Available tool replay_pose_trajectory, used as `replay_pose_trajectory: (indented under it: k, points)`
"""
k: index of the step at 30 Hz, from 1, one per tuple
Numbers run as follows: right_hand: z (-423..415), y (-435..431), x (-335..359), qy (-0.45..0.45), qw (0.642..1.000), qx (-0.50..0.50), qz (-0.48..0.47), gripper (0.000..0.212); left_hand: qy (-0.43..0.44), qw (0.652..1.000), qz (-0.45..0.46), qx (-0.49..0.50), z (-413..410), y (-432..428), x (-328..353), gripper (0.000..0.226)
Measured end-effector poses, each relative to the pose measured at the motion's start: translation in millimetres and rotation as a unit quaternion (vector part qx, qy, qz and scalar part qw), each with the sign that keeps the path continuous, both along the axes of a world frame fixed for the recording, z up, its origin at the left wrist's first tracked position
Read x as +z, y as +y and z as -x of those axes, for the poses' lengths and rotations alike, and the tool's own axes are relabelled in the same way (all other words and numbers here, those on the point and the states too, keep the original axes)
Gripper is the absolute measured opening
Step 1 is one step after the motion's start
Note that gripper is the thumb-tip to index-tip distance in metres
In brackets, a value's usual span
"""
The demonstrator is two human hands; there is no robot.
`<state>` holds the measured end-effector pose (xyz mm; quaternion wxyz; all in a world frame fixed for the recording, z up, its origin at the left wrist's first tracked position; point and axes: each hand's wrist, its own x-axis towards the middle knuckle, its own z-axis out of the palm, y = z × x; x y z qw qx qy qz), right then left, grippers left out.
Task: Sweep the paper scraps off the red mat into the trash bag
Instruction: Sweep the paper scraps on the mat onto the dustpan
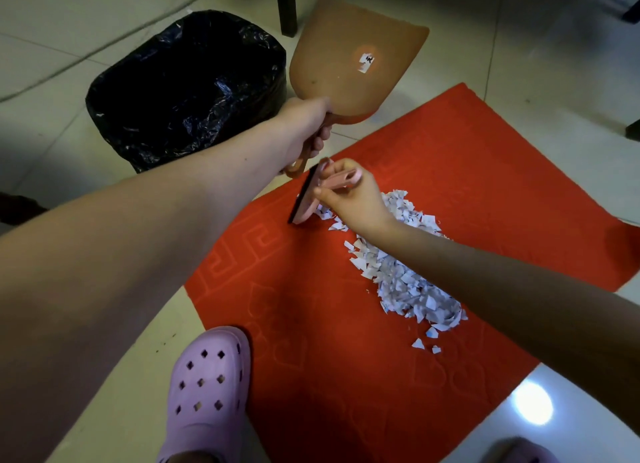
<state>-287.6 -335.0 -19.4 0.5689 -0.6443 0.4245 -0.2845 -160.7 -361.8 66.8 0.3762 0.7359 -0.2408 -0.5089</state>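
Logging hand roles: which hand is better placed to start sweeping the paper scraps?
Right. The right hand holds the brush low over the red mat beside the scraps; the left hand holds the dustpan away from them, near the trash bag.

Paper scraps heaped on red mat, trash bag — open

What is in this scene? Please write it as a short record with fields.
left hand: grips the handle of the brown dustpan, held tilted up beside the trash bag
right hand: holds the pink brush, its black edge by the pile's far end
paper scraps: one long pile on the red mat
trash bag: black, open, on the floor
other: purple shoe at the mat's near edge
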Motion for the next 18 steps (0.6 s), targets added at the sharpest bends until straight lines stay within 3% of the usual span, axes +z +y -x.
replay_pose_trajectory:
  k: [8,13,18]
  points:
    - [-22.4,-2.8,-10.2,0.052,0.998,-0.004,0.037,0.024,0.001,1.0,-0.006,0.006,-1.5,2.0,-2.2,0.022]
    - [18.1,-0.8,-10.8,0.094,0.994,-0.029,0.041,0.022,0.006,1.0,-0.01,0.005,2.5,2.7,-2.8,0.024]
    - [72.3,5.7,13.6,0.058,0.995,-0.075,0.004,0.016,-0.001,1.0,-0.01,-0.002,7.5,1.9,-3.9,0.025]
